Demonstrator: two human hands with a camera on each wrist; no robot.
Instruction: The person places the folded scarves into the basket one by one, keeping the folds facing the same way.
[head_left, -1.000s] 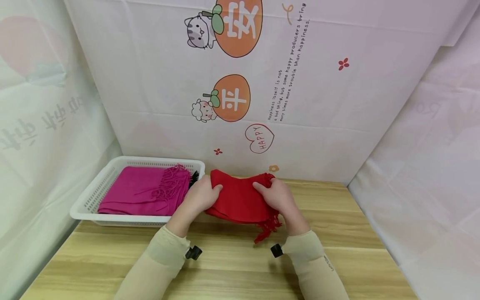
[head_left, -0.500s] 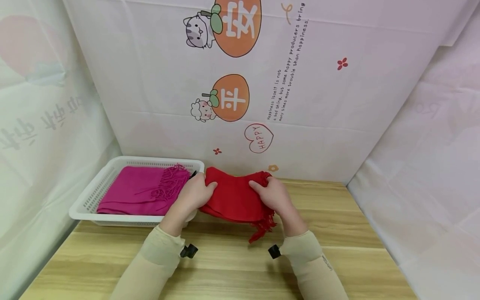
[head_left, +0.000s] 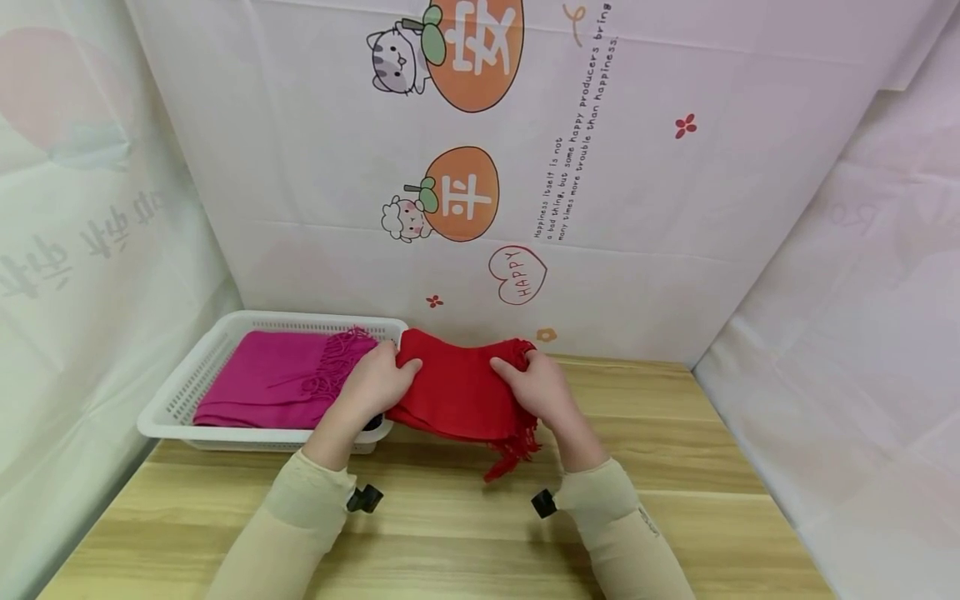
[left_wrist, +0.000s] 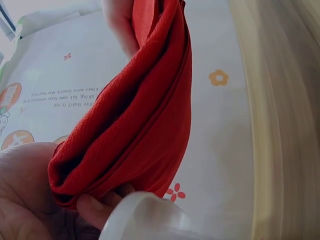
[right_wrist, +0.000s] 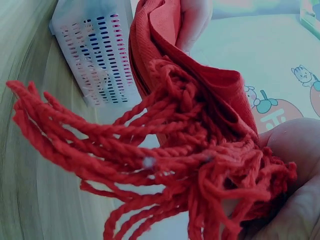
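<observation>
Both hands hold a folded red scarf (head_left: pixel 457 392) above the table, just right of a white plastic basket (head_left: pixel 157 421). My left hand (head_left: pixel 371 379) grips its left end, thumb on top, over the basket's right rim. At the fringed end, my right hand (head_left: pixel 538 383) pinches the scarf with the thumb on top. In the left wrist view the stacked folds of the scarf (left_wrist: pixel 125 120) show, with fingers beneath. Red tassels (right_wrist: pixel 175 155) hang from the right end in the right wrist view. A folded magenta scarf (head_left: pixel 262 379) with fringe lies in the basket.
The basket stands at the back left of the wooden table (head_left: pixel 465 533), close to a white printed backdrop (head_left: pixel 615 292). A dark item, partly hidden, shows at the basket's right end beside my left wrist. Side cloths hang left and right.
Both hands have moved left with the red scarf, bringing its left end up to the basket's right rim. The grip stays the same, and the magenta scarf has not moved.
</observation>
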